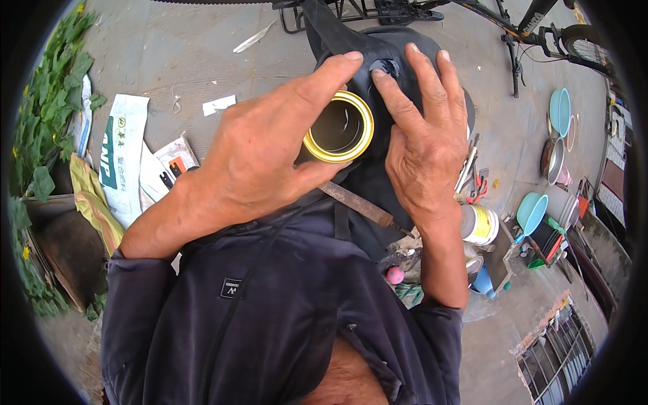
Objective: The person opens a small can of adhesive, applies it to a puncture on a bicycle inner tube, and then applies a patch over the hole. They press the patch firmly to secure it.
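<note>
My left hand (260, 135) is closed round a small round tin (367, 128) with a gold rim. The tin has no lid on, and its inside looks dark. Under my right hand (428, 135) lies a black rubber piece (332, 34), which looks like an inner tube. The fingers of that hand are stretched and spread, and the index fingertip touches the rubber beside a shiny grey-black spot (388, 66). Below the tin a rusty flat metal bar (358, 204) sticks out across my lap. My left hand hides most of the tin's side.
A bicycle (530, 30) stands at the far right. To the left lie a white and green sack (121, 162) and leafy plants (57, 88). Blue basins (532, 213), a white bucket (480, 224) and a pink ball (395, 275) are on the right, with a metal grate (557, 354) nearer.
</note>
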`<state>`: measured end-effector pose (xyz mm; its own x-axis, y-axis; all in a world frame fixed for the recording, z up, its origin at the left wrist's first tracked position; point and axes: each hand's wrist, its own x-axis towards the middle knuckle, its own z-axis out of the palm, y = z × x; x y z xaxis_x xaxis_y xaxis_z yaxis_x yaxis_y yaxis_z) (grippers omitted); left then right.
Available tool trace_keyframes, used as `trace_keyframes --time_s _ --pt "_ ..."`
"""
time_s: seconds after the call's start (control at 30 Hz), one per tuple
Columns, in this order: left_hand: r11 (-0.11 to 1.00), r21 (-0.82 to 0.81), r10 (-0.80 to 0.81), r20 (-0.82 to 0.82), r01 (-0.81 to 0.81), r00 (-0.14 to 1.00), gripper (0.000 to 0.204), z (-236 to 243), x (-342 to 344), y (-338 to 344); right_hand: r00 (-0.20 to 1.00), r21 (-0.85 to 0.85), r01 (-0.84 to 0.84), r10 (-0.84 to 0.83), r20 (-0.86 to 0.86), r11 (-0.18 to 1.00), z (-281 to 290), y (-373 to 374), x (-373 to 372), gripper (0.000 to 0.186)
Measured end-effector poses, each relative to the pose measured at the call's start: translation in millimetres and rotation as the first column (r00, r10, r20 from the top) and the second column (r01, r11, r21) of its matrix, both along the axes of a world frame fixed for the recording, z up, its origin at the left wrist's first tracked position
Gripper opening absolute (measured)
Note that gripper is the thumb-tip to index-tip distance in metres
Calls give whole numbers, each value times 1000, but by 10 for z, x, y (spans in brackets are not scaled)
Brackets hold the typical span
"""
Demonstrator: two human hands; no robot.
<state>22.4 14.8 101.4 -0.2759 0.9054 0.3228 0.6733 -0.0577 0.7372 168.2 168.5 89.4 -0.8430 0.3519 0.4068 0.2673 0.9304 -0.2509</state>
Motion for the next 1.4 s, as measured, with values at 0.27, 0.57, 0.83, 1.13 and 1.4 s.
trace_keyframes --time_s 0.27,0.57,0.83,1.13,1.4 --pt "1000 4 -8 7 8 1000 91 -1 -8 9 998 85 55 -56 11 995 10 64 51 34" --pt "1000 7 -15 -1 15 1000 91 6 -3 25 998 13 61 -61 5 998 73 12 114 39" --pt "1000 15 -7 -30 7 1000 91 1 -18 18 993 -111 120 -120 0 987 275 65 191 53" --pt "1000 14 -10 -20 10 1000 91 -6 3 11 997 -23 78 -78 0 997 63 55 -5 43" --pt "1000 17 -8 -24 9 1000 92 -16 6 -3 999 21 36 -35 -16 999 51 34 63 31"
